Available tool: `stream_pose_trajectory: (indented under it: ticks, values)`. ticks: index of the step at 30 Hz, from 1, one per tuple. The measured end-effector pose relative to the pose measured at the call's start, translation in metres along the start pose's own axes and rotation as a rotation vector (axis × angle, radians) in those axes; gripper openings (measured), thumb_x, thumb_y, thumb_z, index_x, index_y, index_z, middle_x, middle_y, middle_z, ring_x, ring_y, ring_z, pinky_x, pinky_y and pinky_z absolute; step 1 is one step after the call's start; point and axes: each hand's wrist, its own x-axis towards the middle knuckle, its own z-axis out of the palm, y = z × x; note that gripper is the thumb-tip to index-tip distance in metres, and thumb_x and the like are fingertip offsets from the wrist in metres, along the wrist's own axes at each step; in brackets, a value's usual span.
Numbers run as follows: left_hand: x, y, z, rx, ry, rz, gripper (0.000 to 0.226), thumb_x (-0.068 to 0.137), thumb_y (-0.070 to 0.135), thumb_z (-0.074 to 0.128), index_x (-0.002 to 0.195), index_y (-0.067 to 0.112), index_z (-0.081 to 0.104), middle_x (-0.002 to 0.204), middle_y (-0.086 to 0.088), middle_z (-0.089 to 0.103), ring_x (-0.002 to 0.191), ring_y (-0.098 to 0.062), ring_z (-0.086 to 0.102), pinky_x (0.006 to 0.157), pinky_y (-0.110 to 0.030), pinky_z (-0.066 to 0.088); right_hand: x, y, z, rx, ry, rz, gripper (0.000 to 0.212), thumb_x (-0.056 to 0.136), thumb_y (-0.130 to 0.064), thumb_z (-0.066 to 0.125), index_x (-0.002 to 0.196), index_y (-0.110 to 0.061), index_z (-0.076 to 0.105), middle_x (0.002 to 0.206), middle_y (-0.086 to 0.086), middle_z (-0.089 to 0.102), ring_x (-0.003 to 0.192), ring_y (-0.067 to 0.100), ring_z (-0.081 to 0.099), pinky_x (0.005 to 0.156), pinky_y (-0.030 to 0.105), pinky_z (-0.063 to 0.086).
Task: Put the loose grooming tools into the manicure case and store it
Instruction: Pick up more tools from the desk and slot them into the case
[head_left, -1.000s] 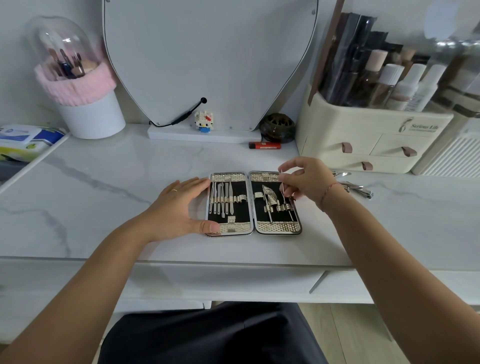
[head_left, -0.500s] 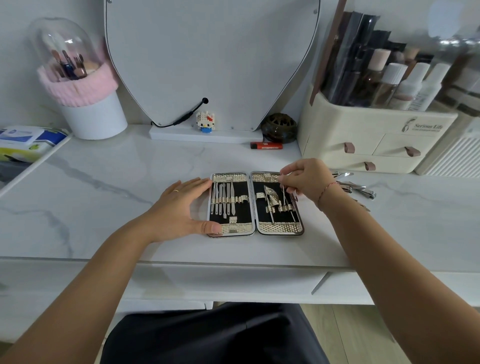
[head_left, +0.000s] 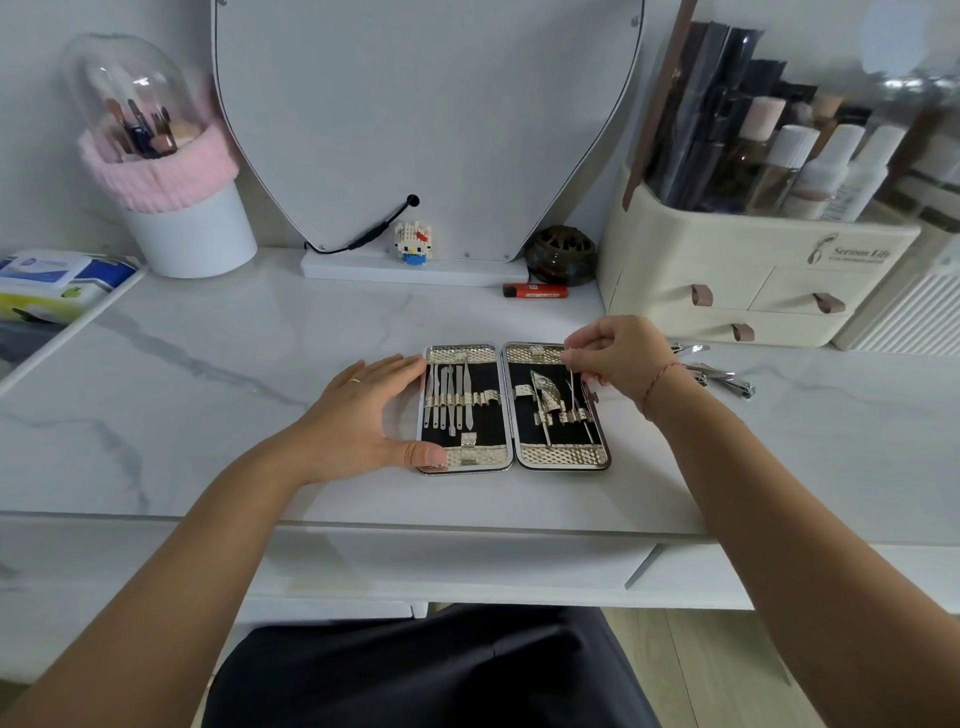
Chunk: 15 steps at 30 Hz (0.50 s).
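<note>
The manicure case lies open flat on the marble table, two black halves with gold trim. Several slim metal tools sit under the strap in its left half, and scissors plus thin tools fill the right half. My left hand rests flat against the case's left edge, fingers straight, thumb on the lower left corner. My right hand hovers over the right half's upper corner and pinches a thin metal tool whose tip reaches into the strap loops. Loose nail clippers lie on the table just right of my right wrist.
A cream drawer organiser with bottles stands at the back right. A red lighter, a dark round jar and a mirror base sit behind the case. A white brush holder stands back left, with a tray of packets at the left edge.
My right hand has lifted slightly and drawn the thin tool more upright over the right half of the case. My left hand has stayed in place.
</note>
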Motion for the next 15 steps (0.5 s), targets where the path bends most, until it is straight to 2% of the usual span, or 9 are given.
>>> stream_pose_trajectory:
  ticks: [3, 6, 10, 15]
  values:
    - [0.001, -0.001, 0.000, 0.004, 0.002, 0.002, 0.123, 0.045, 0.097, 0.040, 0.147, 0.035, 0.010, 0.154, 0.013, 0.017, 0.142, -0.003, 0.006, 0.117, -0.034, -0.001, -0.002, -0.001, -0.002, -0.127, -0.015, -0.030, 0.014, 0.081, -0.021, 0.070, 0.086, -0.007, 0.070, 0.067, 0.001, 0.059, 0.056, 0.009, 0.049, 0.054, 0.019, 0.040]
    - [0.001, -0.001, 0.001, 0.000, 0.005, 0.002, 0.124, 0.044, 0.097, 0.041, 0.147, 0.035, 0.010, 0.154, 0.013, 0.017, 0.142, -0.003, 0.006, 0.117, -0.035, -0.001, -0.005, -0.001, -0.004, -0.211, -0.026, -0.061, 0.028, 0.088, -0.035, 0.059, 0.081, -0.010, 0.071, 0.061, 0.000, 0.053, 0.050, 0.010, 0.041, 0.052, 0.022, 0.036]
    - [0.000, -0.001, 0.000, 0.003, 0.005, -0.003, 0.125, 0.043, 0.097, 0.040, 0.147, 0.034, 0.011, 0.154, 0.013, 0.017, 0.142, -0.003, 0.006, 0.117, -0.034, -0.001, -0.011, -0.003, -0.007, -0.175, -0.083, -0.062, 0.037, 0.092, -0.041, 0.050, 0.082, -0.016, 0.074, 0.057, 0.000, 0.053, 0.036, 0.002, 0.042, 0.051, 0.020, 0.033]
    - [0.000, -0.001, 0.001, -0.008, 0.000, -0.004, 0.124, 0.044, 0.097, 0.041, 0.147, 0.035, 0.011, 0.154, 0.014, 0.016, 0.141, 0.000, 0.005, 0.117, -0.032, -0.002, -0.019, 0.003, -0.013, -0.215, -0.125, -0.098, 0.038, 0.092, -0.047, 0.046, 0.087, -0.022, 0.075, 0.058, 0.000, 0.052, 0.042, 0.005, 0.040, 0.053, 0.023, 0.032]
